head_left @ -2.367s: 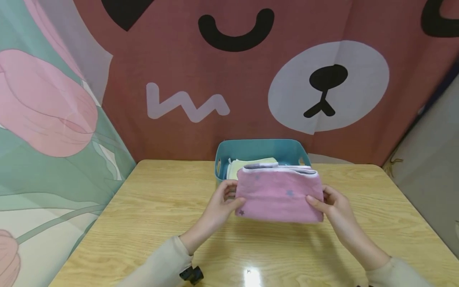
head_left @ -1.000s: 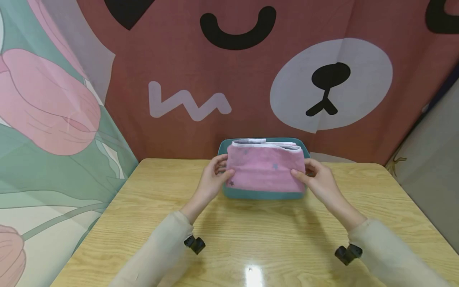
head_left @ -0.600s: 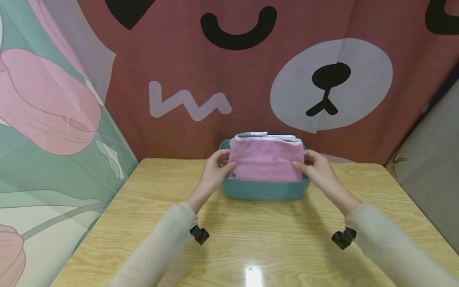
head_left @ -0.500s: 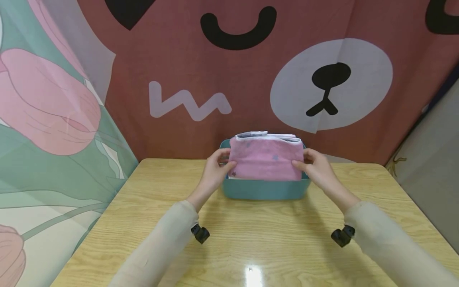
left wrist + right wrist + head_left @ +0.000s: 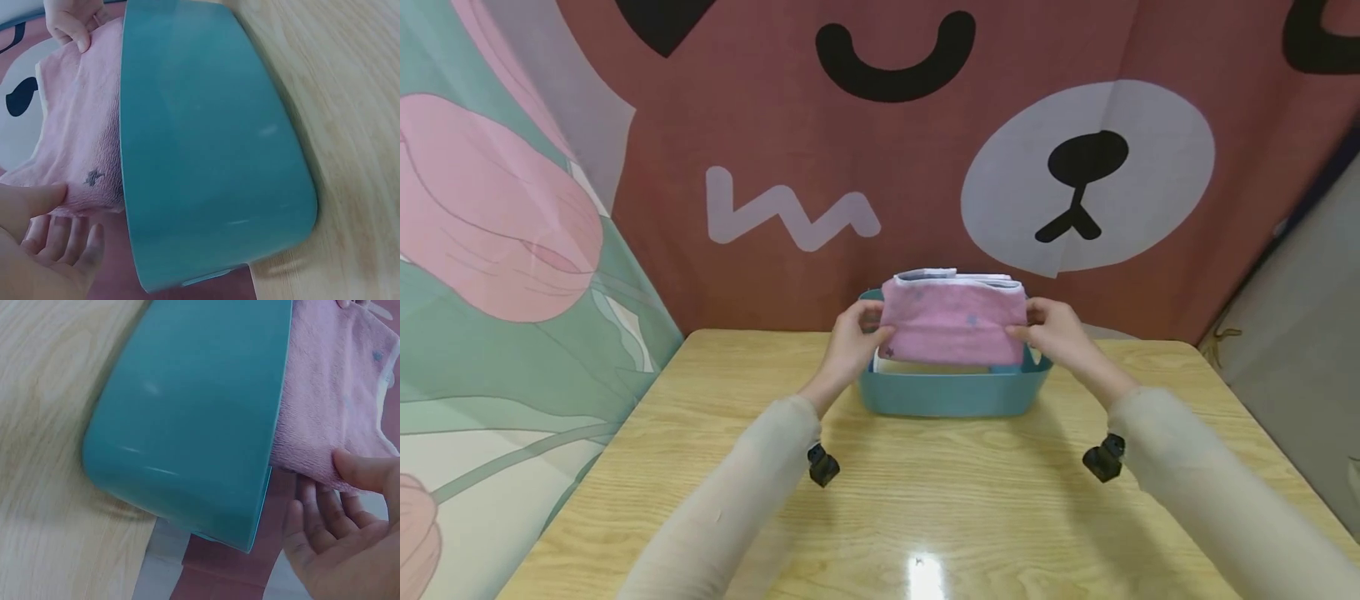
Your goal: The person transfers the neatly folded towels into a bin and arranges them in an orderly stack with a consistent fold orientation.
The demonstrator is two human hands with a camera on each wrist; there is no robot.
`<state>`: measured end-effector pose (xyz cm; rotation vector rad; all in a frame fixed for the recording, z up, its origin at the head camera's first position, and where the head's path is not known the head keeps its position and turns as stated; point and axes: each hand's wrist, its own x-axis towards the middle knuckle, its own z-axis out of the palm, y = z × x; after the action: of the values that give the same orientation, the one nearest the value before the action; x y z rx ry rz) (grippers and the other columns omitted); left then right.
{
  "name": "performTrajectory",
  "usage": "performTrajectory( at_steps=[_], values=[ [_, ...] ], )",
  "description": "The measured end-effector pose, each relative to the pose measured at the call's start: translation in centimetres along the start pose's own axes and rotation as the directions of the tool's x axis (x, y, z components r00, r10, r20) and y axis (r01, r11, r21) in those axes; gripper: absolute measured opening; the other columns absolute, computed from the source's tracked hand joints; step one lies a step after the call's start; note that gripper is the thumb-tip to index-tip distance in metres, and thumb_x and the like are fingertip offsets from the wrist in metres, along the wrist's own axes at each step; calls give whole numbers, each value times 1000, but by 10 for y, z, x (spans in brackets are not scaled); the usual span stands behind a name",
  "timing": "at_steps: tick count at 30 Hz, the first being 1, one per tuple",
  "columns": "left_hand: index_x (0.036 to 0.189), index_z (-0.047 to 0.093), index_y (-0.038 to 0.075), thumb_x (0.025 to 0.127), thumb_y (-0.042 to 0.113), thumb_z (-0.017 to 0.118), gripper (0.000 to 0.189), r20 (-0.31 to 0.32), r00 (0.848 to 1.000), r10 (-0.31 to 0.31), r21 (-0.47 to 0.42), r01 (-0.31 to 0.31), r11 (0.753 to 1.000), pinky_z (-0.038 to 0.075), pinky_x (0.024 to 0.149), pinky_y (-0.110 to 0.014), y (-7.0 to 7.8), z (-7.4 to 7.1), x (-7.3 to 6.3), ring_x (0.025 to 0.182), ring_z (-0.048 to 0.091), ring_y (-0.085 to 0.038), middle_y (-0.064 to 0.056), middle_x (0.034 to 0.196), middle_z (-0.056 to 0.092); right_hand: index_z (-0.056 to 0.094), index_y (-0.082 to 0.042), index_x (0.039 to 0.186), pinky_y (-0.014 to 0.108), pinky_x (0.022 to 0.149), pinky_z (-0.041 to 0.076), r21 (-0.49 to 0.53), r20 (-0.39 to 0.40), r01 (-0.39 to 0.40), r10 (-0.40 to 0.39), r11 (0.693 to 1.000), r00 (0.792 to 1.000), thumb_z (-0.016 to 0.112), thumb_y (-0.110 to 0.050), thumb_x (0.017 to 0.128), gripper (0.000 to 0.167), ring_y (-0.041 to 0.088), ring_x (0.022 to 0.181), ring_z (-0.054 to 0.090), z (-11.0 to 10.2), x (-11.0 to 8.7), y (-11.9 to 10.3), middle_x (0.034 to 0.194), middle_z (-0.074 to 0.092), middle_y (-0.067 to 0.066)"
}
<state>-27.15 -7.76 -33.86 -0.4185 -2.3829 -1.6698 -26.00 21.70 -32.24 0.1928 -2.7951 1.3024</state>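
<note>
A folded pink towel [image 5: 951,325] with white edging and small grey stars hangs over the teal basket [image 5: 955,396]. My left hand [image 5: 853,337] pinches its left side, thumb in front. At the other side my right hand [image 5: 1060,333] pinches it the same way. In the left wrist view the towel [image 5: 75,125] dips partly behind the basket's front wall [image 5: 206,137], and the thumb lies near a star. The right wrist view has the right thumb on the towel [image 5: 325,394], with fingers below. A pale yellow cloth [image 5: 932,367] shows inside the basket, mostly hidden.
The basket stands at the back of a light wood table [image 5: 940,483]. A bear-print curtain [image 5: 775,275] hangs right behind it, with a tulip-print curtain [image 5: 497,217] at left. Small black cameras [image 5: 1103,458] sit on both wrists.
Both hands have carried the towel away from me, from in front of the basket to over it. During the last half second it has moved slightly farther back, showing more of the pale cloth.
</note>
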Motion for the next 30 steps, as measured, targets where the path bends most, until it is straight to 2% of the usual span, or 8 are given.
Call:
performTrajectory(
  at_steps=[5, 9, 14, 18, 21, 24, 27, 30],
  values=[
    [122, 62, -3, 90, 1, 71, 34, 55, 995, -84, 89, 79, 993, 55, 87, -38, 1, -1, 6, 105, 65, -33, -18, 115, 66, 55, 11, 126, 38, 77, 51, -7, 59, -39, 39, 999, 997, 67, -17, 94, 44, 29, 96, 58, -2, 7, -1, 117, 63, 26],
    [122, 61, -2, 90, 4, 72, 34, 84, 989, -124, 149, 111, 983, 55, 87, -38, -1, 0, 10, 104, 66, -30, -16, 116, 66, 54, 12, 128, 44, 81, 51, -2, 84, -60, 60, 998, 995, 66, -16, 94, 46, 29, 98, 57, -2, 11, -1, 117, 63, 25],
    [124, 61, -1, 90, 8, 73, 38, 104, 979, -175, 247, 145, 958, 54, 88, -37, 0, 2, 14, 105, 66, -27, -14, 116, 67, 53, 14, 129, 42, 81, 53, -21, 110, -73, 75, 997, 991, 66, -17, 94, 48, 29, 99, 57, -2, 15, 1, 118, 61, 26],
    [127, 59, -2, 91, 9, 72, 40, 132, 964, -233, 315, 182, 932, 52, 89, -38, 3, 4, 14, 108, 63, -27, -14, 117, 66, 55, 15, 127, 39, 76, 54, -52, 137, -73, 79, 996, 987, 67, -15, 92, 48, 27, 91, 58, 0, 19, 2, 116, 61, 26],
    [126, 58, -4, 91, 8, 72, 40, 161, 952, -259, 369, 185, 911, 53, 89, -36, 4, 6, 15, 108, 62, -28, -16, 117, 66, 57, 15, 124, 35, 69, 52, -69, 150, -69, 78, 995, 986, 69, -14, 90, 46, 24, 80, 58, 4, 21, 3, 109, 64, 22],
    [121, 59, -5, 89, 6, 72, 37, 175, 952, -252, 422, 158, 893, 53, 86, -33, 2, 8, 15, 103, 64, -27, -16, 112, 67, 59, 14, 120, 31, 63, 49, -74, 152, -66, 77, 995, 985, 71, -12, 89, 42, 22, 72, 56, 9, 23, 4, 100, 65, 18],
    [118, 60, -6, 87, 4, 72, 35, 170, 956, -239, 470, 134, 873, 52, 80, -31, 1, 9, 12, 90, 61, -22, -13, 99, 66, 60, 15, 117, 28, 62, 48, -77, 156, -55, 67, 995, 986, 72, -11, 88, 40, 22, 74, 56, 14, 22, 5, 99, 65, 18],
    [117, 61, -6, 87, 3, 70, 33, 165, 958, -233, 524, 115, 844, 50, 73, -31, 2, 10, 8, 77, 55, -19, -10, 87, 62, 60, 16, 116, 29, 68, 49, -84, 157, -35, 48, 996, 986, 72, -11, 88, 40, 25, 83, 57, 18, 22, 5, 103, 65, 22]
  ],
)
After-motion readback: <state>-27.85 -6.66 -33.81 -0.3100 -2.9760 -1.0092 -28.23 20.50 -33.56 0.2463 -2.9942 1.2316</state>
